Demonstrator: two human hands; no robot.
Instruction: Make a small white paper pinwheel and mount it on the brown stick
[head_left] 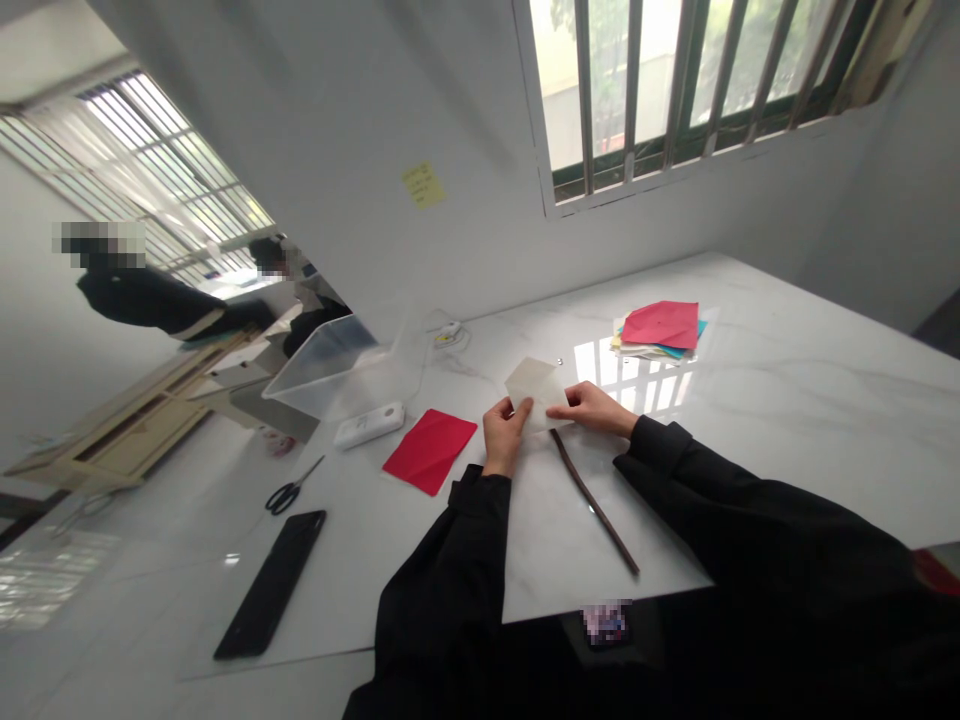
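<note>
A cream sheet of paper (534, 382) with creases is held up between both hands, just over the white marbled table (757, 400). My left hand (507, 432) pinches its lower left side, thumb on top. At its right edge my right hand (596, 408) grips the paper between thumb and fingers. Below the paper lies a thin dark brown stick (596, 505), slanting toward the table's front edge. Red square paper (430, 450) rests to the left of my left hand, and a pile of coloured papers (660, 326), red on top, lies farther back on the right.
Scissors (289, 492) and a black flat case (271, 585) lie at the left. Behind them are a white power strip (369, 425) and a clear plastic bin (330, 365). A yellow note (423, 186) sticks to the wall. Two people are in the left background.
</note>
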